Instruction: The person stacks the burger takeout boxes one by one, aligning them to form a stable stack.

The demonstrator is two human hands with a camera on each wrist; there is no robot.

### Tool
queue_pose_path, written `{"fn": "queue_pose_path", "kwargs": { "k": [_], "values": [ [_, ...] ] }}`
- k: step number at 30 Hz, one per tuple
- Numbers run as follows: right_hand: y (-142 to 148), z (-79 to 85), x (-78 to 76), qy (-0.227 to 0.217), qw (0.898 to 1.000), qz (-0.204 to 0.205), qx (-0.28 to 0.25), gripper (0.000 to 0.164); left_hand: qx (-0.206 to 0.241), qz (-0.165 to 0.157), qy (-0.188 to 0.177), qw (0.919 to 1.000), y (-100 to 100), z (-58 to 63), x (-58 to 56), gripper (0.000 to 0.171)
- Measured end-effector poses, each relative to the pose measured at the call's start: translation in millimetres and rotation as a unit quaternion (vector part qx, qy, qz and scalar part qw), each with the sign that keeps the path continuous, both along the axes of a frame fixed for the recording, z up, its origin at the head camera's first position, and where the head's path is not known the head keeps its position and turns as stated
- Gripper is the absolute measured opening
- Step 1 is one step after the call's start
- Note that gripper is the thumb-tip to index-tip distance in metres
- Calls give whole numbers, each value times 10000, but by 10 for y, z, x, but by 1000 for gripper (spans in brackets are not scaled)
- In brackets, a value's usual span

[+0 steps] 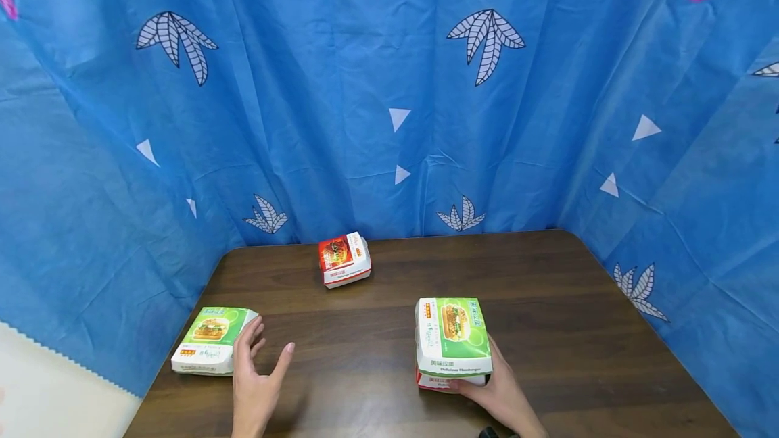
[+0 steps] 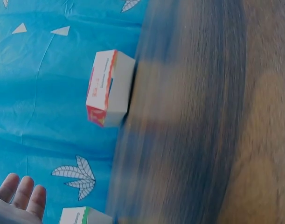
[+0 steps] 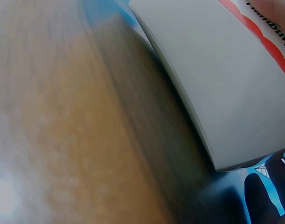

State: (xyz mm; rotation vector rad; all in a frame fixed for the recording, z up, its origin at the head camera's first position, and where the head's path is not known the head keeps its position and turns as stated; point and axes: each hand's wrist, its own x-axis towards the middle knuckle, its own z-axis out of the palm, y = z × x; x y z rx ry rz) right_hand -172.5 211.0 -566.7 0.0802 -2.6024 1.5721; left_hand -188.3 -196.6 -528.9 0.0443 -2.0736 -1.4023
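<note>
My right hand (image 1: 502,394) grips a red-and-white hamburger box (image 1: 435,384), its thumb across the front. On top of that sits a green-and-white hamburger box (image 1: 453,336), the two stacked. In the right wrist view a plain pale face of the held box (image 3: 212,84) fills much of the frame, with a red scalloped edge. My left hand (image 1: 255,380), thumb spread from the fingers, is at the right side of another green-and-white hamburger box (image 1: 213,340); whether it touches is unclear. In the left wrist view its fingers (image 2: 23,193) look loosely extended.
Another red-and-white hamburger box (image 1: 345,260) lies at the table's back edge, left of centre. The dark wooden table (image 1: 548,289) is bordered by a blue patterned curtain (image 1: 341,100) at the back and both sides. A pale surface (image 1: 55,384) shows at lower left.
</note>
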Motion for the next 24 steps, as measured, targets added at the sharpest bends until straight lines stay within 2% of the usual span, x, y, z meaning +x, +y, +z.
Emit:
{"fn": "queue_pose_path", "kwargs": {
  "k": [7,13,18,24],
  "values": [
    [7,-14,-4,75,10000,9,23,97,-92,230,-13,9997,-97,-24,-3,81],
    [8,-5,-3,73,10000,16,37,97,-113,375,111,9992,-176,-18,-9,81],
    [12,-8,-4,94,9999,16,65,97,-13,456,-1,9990,-229,-27,-15,79],
    [12,-19,-3,122,9999,4,81,97,-104,732,-30,9973,-283,-65,-38,81]
  ]
}}
